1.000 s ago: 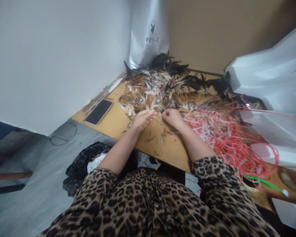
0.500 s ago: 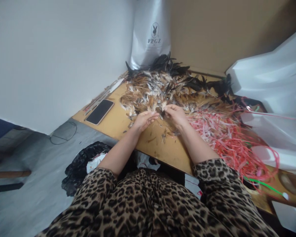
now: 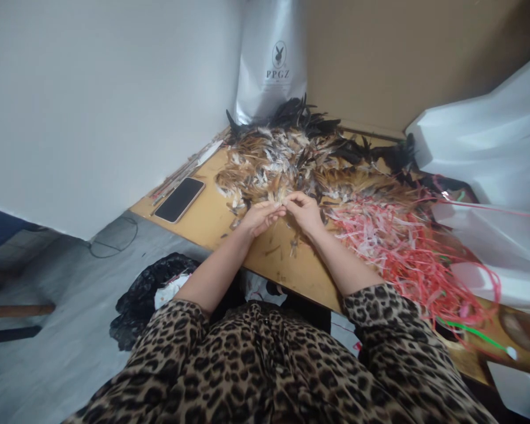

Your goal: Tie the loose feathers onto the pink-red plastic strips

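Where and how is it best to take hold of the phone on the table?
The phone is probably best pinched at the middle of its two long edges, from above, with the left hand, which is nearer. It lies flat on the table, dark face up, and is narrow across.

Feathers (image 3: 265,162) lie on the table (image 3: 214,215) before a bag (image 3: 271,94). A phone (image 3: 179,200) lies to their left, strips (image 3: 406,253) to their right.

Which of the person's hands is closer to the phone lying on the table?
Left. The left hand is apart from the phone, off to its right; the right hand is beyond the left one, farther from the phone.
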A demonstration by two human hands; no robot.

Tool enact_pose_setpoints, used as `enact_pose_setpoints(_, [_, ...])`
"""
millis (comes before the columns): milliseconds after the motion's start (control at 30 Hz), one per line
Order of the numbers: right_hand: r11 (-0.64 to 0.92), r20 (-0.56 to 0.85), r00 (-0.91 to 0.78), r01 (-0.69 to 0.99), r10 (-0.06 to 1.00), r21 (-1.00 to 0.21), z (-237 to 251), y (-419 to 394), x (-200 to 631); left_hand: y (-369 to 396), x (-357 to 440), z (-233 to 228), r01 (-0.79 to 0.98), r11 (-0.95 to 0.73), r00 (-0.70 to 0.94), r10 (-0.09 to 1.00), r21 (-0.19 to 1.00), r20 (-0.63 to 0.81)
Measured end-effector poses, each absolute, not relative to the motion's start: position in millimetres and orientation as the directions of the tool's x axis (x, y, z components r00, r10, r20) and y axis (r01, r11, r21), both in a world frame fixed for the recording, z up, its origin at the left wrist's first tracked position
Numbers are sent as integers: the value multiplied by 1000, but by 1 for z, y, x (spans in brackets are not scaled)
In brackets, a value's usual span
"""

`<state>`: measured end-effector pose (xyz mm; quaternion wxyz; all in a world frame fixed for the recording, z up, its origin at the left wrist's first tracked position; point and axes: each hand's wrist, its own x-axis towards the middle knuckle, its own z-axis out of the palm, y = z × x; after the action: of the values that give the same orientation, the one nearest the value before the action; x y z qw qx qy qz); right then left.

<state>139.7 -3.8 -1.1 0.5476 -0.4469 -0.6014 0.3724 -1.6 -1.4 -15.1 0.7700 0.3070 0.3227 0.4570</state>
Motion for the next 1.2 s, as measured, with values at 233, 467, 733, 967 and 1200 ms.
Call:
enact_pose_setpoints(233, [240, 242, 0, 129, 970, -962, 2, -4, 141, -2, -1, -18, -453, 312, 336, 928, 835, -164])
enact_pose_setpoints(467, [91, 90, -14, 46, 996, -995, 6, -4, 144, -2, 1, -20, -386, 260, 305, 941, 885, -144])
enact_pose_setpoints(733, [-32, -33, 6, -147, 999, -989, 3, -6, 138, -6, 1, -16, -362, 266, 340, 930, 893, -139])
enact_pose_setpoints(967, [-37, -36, -7, -74, 999, -997, 6, 1, 150, -3, 0, -17, -357, 208, 247, 961, 911, -123])
enact_pose_setpoints(1200, [85, 60, -62, 601, 996, -794, 3, 10, 178, 3, -4, -18, -513, 239, 160, 970, 824, -181])
